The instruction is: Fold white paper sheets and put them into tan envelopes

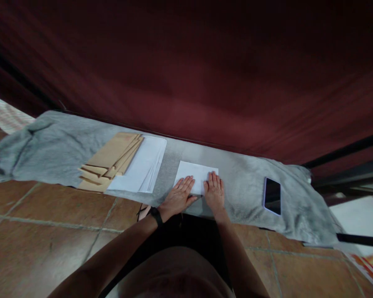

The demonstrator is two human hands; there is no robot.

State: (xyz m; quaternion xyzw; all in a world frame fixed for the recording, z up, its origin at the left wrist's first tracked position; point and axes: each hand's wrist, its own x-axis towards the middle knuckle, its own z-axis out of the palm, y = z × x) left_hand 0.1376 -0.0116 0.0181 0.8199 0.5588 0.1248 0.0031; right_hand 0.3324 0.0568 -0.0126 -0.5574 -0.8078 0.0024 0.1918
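The white paper lies on the grey cloth, about midway along it and close to its near edge, directly in front of the person. It is a small rectangle lying flat, with its long axis running left to right and tipped slightly, so the right end sits a little nearer than the left; its short sides point toward the far backdrop. The left hand rests flat on the near left corner of the paper with fingers straight, slightly spread and pointing far-right. It grips nothing, and a black wristband circles its wrist. The right hand lies just beside it, also flat and fully opened, with fingers close together, pointing far and covering the near right part of the sheet; it holds nothing either. To the left on the cloth, a fanned stack of brown envelopes overlaps a stack of white sheets, both angled with their long axes running from near-left to far-right. Well to the right lies a dark phone, screen up. The cloth is spread on a terracotta tile floor along the foot of a dark red backdrop; whether that is a wall or a curtain cannot be told.
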